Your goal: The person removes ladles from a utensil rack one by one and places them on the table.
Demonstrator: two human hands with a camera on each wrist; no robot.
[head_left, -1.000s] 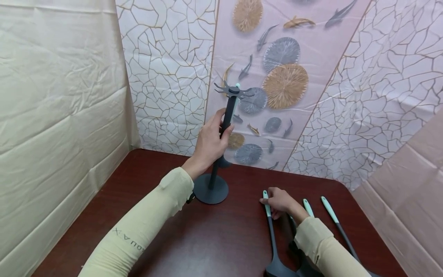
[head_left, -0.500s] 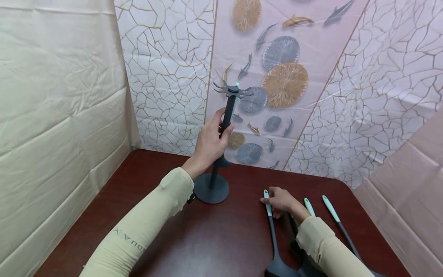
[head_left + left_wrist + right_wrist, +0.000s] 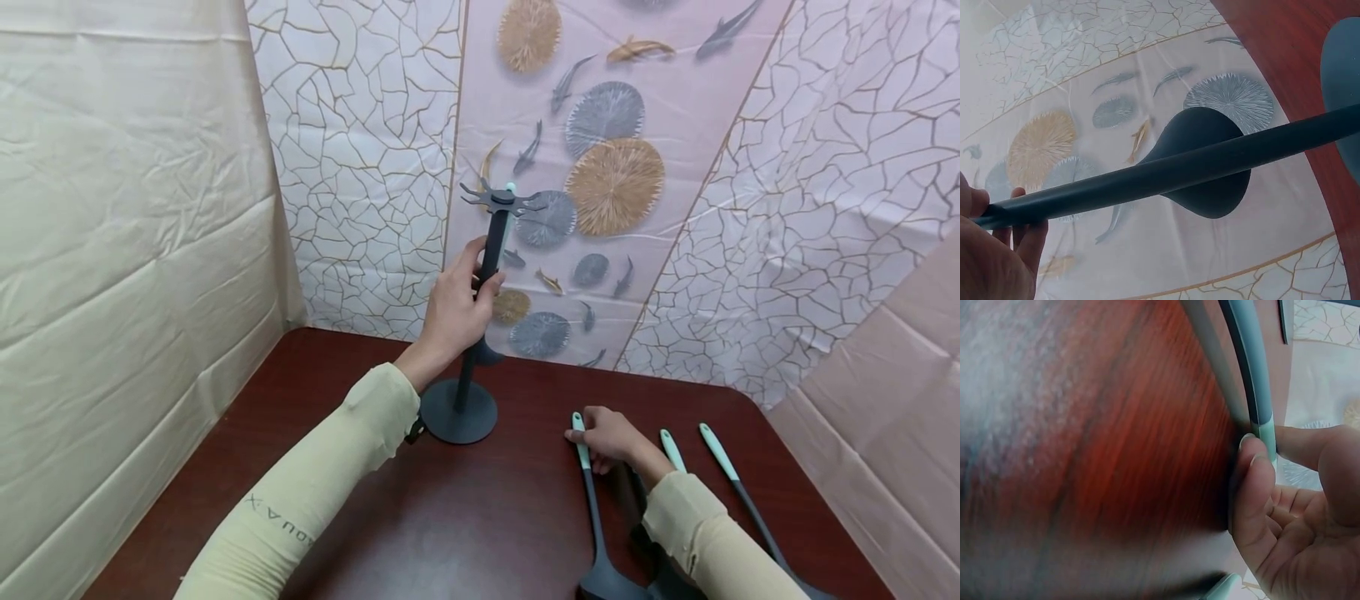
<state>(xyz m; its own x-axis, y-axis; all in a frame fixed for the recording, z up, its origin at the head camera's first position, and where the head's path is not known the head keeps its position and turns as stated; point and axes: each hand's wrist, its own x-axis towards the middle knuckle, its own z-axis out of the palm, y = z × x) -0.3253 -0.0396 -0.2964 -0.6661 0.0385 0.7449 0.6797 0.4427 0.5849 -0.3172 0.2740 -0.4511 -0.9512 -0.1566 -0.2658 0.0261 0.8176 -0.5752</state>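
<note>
My left hand [image 3: 456, 310] grips the upright black pole of a utensil stand [image 3: 459, 412] with a round base and a crown of curved hooks on top. Behind that pole hangs a kitchen utensil with a mint handle; its broad, rounded dark head [image 3: 1204, 128] shows past the pole in the left wrist view. At the right, my right hand [image 3: 613, 437] pinches the mint handle of a dark grey spatula [image 3: 591, 504] between thumb and fingers. In the right wrist view the spatula handle [image 3: 1266, 440] is close over the table, its far end out of frame.
Right of the spatula lie two more mint handles, one on a utensil [image 3: 672, 450] partly under my forearm, the other on a long dark utensil [image 3: 753, 512]. The dark red table [image 3: 450, 517] meets patterned cloth [image 3: 360, 167] at the back and plain cloth at both sides.
Both hands keep their hold and stay almost in place. The whole view shifts very slightly; the stand and the spatula stay where they are.
</note>
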